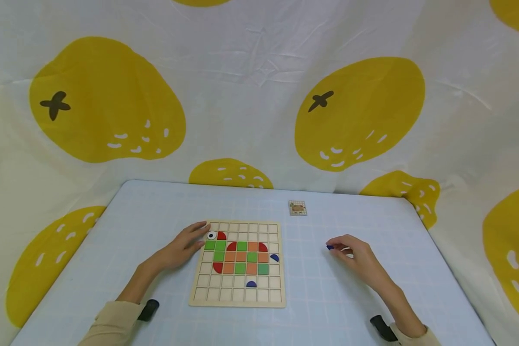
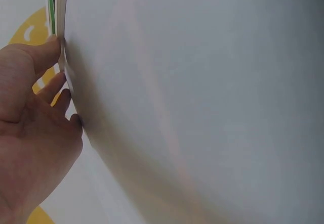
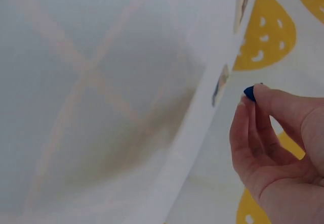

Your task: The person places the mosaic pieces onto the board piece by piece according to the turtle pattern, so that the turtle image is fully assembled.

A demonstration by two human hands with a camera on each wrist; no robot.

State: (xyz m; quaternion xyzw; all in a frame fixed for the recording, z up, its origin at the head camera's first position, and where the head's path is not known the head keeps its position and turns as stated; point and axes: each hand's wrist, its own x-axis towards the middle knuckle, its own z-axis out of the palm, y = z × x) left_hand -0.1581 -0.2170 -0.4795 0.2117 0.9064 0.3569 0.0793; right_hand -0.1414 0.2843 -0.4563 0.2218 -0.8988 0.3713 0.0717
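Observation:
A wooden grid board [image 1: 237,303] lies on the table, with red, green, orange and teal pieces set in its squares. A round black-and-white eye piece [image 1: 211,235] sits near its upper left corner. Two dark blue pieces with a curved edge lie on it, one [image 1: 274,258] at the right side and one [image 1: 251,284] lower down. My left hand [image 1: 182,247] touches the board's left edge, fingers fairly straight; the left wrist view shows the thumb at that edge. To the right of the board, my right hand [image 1: 353,254] pinches a small blue piece [image 3: 249,93] between thumb and fingertips, above the table.
A small card [image 1: 298,208] with a printed grid picture lies beyond the board, to its right. The pale checked table [image 1: 164,202] ends at the back against a white cloth [image 1: 242,96] printed with yellow fruit.

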